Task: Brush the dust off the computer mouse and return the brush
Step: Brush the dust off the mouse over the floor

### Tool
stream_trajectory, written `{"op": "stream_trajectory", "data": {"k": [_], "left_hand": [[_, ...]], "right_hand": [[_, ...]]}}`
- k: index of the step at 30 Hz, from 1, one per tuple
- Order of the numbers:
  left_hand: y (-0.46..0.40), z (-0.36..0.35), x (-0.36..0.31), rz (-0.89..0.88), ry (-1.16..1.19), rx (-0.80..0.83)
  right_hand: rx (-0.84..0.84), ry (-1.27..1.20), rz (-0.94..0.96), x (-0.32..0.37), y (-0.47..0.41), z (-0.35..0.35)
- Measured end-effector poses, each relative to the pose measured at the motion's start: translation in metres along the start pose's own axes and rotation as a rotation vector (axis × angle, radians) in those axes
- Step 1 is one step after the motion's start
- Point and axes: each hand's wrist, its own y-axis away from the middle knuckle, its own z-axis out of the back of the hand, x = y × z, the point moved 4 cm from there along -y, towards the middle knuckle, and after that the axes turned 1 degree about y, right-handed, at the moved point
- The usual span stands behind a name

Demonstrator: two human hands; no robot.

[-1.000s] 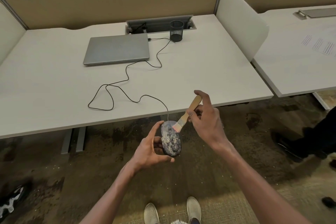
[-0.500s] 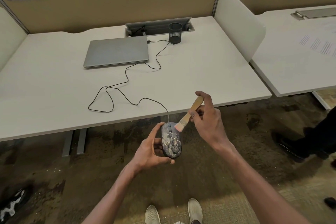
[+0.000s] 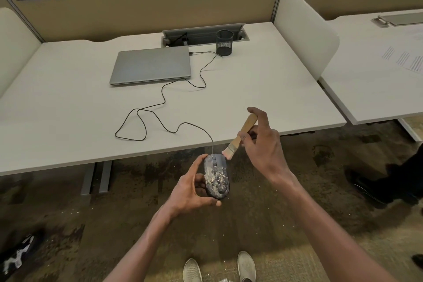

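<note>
Head view: mouse (image 3: pixel 216 177) held in the air in front of the desk's (image 3: pixel 274 98) near edge, above the carpet (image 3: pixel 114 224), gripped by the left hand (image 3: pixel 191 188) with thumb under the tail and fingers along the left side. Brush (image 3: pixel 240 137) pinched by its wooden handle in the right hand (image 3: pixel 263 146), bristles touching the mouse's front right corner. Pale dust caked over most of the shell, so brushing judged barely begun or early; most of the back left to sweep, then the brush to put back, perhaps in the mesh cup (image 3: pixel 224 43), though its proper place not shown. Cable (image 3: pixel 160 107) running from the mouse up over the desk edge and looping toward the laptop (image 3: pixel 151 65); some slack there, limiting how far the mouse can be drawn away. Open room on all sides of the hands; desk edge just beyond the brush handle, shoes (image 3: pixel 219 268) below. Another person's foot (image 3: pixel 370 188) on the right, well apart.
</note>
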Motion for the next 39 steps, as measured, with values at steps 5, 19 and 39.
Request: {"op": "stream_trajectory", "data": {"k": [5,19,39], "left_hand": [[-0.003,0.001,-0.001,0.01,-0.012,-0.014],[-0.003,-0.001,0.0,0.023,-0.032,-0.031],[-0.007,-0.003,0.002,0.0,-0.032,-0.042]], "right_hand": [[0.07,-0.087,0.016,0.013,0.01,-0.003],[0.056,0.069,0.1,0.024,0.016,-0.003],[0.082,0.054,0.126,0.035,0.011,-0.016]]}}
